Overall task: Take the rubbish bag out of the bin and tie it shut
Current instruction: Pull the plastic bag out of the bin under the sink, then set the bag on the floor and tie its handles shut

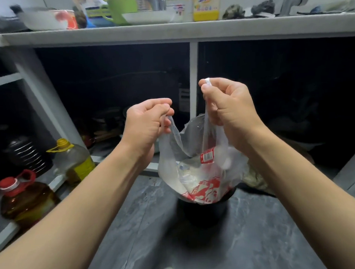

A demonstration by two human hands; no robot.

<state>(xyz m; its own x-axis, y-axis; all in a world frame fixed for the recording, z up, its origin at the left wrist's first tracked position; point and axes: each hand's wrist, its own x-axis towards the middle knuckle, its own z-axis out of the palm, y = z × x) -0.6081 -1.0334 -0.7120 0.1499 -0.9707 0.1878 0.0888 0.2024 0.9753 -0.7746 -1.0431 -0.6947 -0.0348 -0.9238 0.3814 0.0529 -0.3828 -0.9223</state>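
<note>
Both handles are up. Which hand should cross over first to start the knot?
Right, probably. The right hand sits higher, its handle pulled taut with a loop end above the fingers; the left hand pinches its handle lower, nearer the rubbish bag, whose bottom sits in the bin.

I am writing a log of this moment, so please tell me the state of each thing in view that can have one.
bin: upright on the floor.
rubbish bag: untied, mouth open, partly lifted, bottom at the bin's rim.
left hand: grips one bag handle.
right hand: grips the other handle.
red-capped oil bottle: upright, capped.
yellow-capped oil bottle: upright, capped.
</note>
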